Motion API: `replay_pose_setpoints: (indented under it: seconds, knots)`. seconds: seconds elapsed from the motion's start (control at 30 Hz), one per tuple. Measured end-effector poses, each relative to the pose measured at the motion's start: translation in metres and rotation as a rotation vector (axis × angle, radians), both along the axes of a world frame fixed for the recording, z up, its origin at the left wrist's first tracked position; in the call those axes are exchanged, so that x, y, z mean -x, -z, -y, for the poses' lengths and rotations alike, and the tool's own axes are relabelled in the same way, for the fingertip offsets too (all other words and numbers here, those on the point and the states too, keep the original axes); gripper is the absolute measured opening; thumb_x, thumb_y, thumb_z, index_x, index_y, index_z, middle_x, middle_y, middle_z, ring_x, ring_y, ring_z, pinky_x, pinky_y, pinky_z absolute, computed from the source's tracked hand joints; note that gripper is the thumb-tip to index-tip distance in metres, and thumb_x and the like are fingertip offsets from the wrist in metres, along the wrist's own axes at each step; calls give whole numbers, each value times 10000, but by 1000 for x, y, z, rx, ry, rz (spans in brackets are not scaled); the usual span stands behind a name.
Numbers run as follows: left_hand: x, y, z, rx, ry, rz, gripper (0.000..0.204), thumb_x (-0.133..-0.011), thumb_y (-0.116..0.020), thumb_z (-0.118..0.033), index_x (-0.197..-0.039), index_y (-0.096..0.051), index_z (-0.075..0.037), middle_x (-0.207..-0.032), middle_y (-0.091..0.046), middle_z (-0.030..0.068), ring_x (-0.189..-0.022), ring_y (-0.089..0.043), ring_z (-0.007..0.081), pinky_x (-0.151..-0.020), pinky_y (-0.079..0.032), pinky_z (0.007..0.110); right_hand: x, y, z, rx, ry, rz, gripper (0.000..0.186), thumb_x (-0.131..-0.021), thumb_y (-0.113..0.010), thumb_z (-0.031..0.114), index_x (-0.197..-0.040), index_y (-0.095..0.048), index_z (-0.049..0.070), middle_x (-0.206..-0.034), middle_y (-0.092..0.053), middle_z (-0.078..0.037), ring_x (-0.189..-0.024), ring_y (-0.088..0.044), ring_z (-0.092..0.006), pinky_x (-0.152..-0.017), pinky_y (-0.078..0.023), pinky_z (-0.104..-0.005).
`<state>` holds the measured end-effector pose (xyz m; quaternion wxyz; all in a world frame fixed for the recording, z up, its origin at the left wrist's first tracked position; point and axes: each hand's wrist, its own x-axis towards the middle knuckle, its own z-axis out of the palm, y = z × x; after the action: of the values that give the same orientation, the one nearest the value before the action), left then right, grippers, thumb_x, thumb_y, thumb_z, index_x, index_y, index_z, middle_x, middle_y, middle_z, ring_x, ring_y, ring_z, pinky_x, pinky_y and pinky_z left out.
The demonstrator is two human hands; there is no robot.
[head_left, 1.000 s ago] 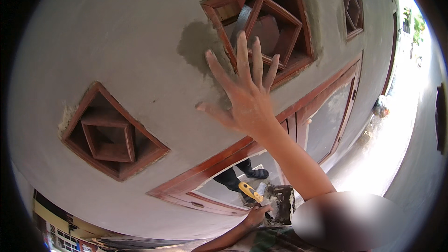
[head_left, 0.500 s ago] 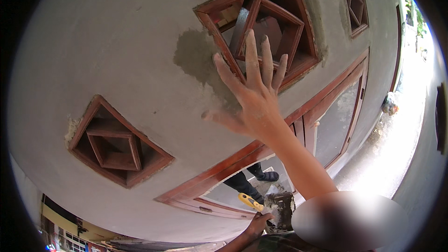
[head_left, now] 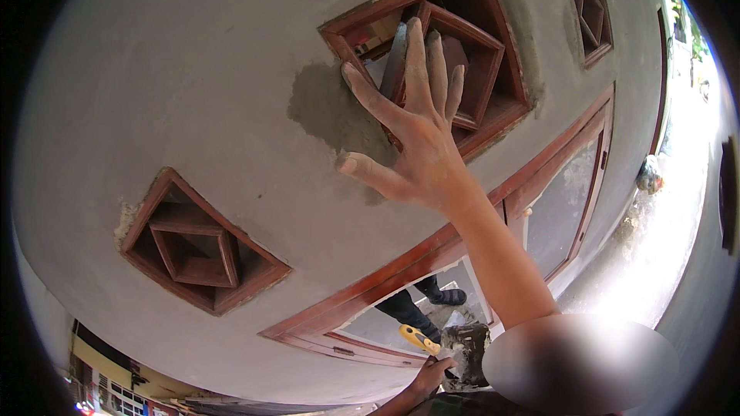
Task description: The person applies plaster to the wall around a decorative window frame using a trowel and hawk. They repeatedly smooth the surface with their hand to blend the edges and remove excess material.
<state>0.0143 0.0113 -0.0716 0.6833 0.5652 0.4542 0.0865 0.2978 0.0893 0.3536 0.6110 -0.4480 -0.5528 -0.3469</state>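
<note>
Five fingers [head_left: 417,81] apart: right hand [head_left: 426,150], before brown frame [head_left: 462,26] | left hand [head_left: 428,379]: clamped on crusted container [head_left: 469,350]

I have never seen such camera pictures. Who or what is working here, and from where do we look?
No machine works here: it is a person, bare-handed. We look from a fisheye camera worn on the head, so straight edges bend. The right hand is spread before a wooden frame set in a grey plastered wall; whether it touches is unclear. A darker patch marks the wall beside this frame, and a smaller frame sits at lower left. Near the bottom, the left hand seems to hold a yellow-handled tool together with a dark, smeared object; the exact grip is unclear.
</note>
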Motion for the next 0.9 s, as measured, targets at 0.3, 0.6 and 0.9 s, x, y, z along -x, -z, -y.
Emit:
replay_pose_setpoints:
  seconds: [0.3, 0.6, 0.9]
  knots:
    - [-25, -26, 3, 166, -42, 2, 375, -869, -695, -273, -1127, -625, -9, -981, -663, 53, -952, -616, 195, -904, -469, 325, 0, 21, 27, 87, -9, 3, 879, -823, -639, 767, -1381, -661, 88, -1701, -20, -290, -1533, 38, -576, -1125, 91, -761]
    - [-29, -36, 2, 49, 94, -89, 311, -869, -693, -259, -1049, -657, -8, -975, -649, 60, -963, -594, 168, -893, -459, 312, 4, 14, 15, 80, 77, 2, 820, -835, -636, 757, -1365, -676, 133, -1709, -44, -264, -1547, 9, -546, -1133, 60, -766]
    - [-28, -40, 10, 166, -140, 124, 233, -902, -637, -219, -937, -687, 6, -874, -685, 69, -753, -650, 171, -695, -511, 311, 2, 28, 31, 67, 56, 5, 824, -815, -637, 781, -1435, -623, 238, -1711, -101, -235, -1555, -15, -520, -1123, 52, -785]
